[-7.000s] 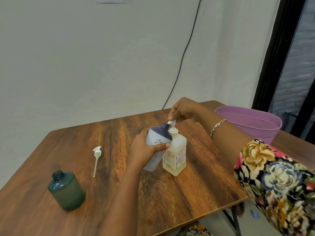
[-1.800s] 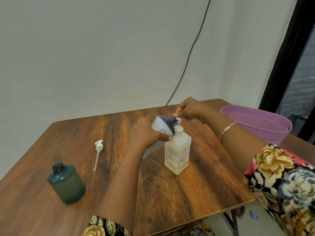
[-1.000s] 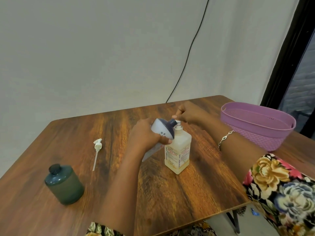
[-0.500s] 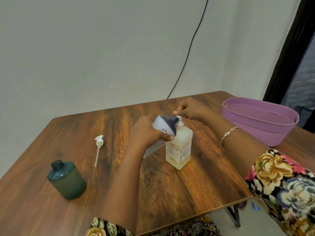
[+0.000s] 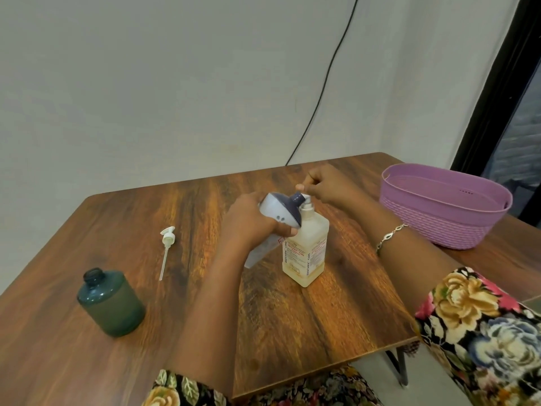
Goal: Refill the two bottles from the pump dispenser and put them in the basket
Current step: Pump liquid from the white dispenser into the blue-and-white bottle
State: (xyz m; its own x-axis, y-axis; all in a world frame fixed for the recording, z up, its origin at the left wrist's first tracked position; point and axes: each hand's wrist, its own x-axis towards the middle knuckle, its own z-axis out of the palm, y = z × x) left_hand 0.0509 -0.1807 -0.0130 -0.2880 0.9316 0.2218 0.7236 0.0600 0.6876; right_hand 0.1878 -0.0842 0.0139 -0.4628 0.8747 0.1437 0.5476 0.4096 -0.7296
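Dispenser (image 5: 307,247), a square clear bottle of pale yellow liquid with a printed label, stands upright near the middle of the table (image 5: 336,317). The right hand (image 5: 325,186) comes in from three o'clock, its fingers curled down over the pump head. The left hand (image 5: 251,221) is wrapped round the white bottle (image 5: 281,212), tilting it so its dark neck meets the spout at the dispenser's eleven o'clock. The green bottle (image 5: 111,303) stands uncapped at the table's eight o'clock, well apart from the hands, and a loose pump (image 5: 167,244) lies flat between it and the left hand, at about nine o'clock. The basket (image 5: 439,218), purple and oval, sits at two o'clock near the far right corner. The tabletop is dark, strongly grained wood with rounded corners, and a black leg (image 5: 401,364) shows under its near right edge above a pale floor. Behind it, at twelve o'clock, rises a plain off-white wall (image 5: 175,83) with a black cable (image 5: 330,71) running down it, and a black door frame (image 5: 497,83) stands at one o'clock
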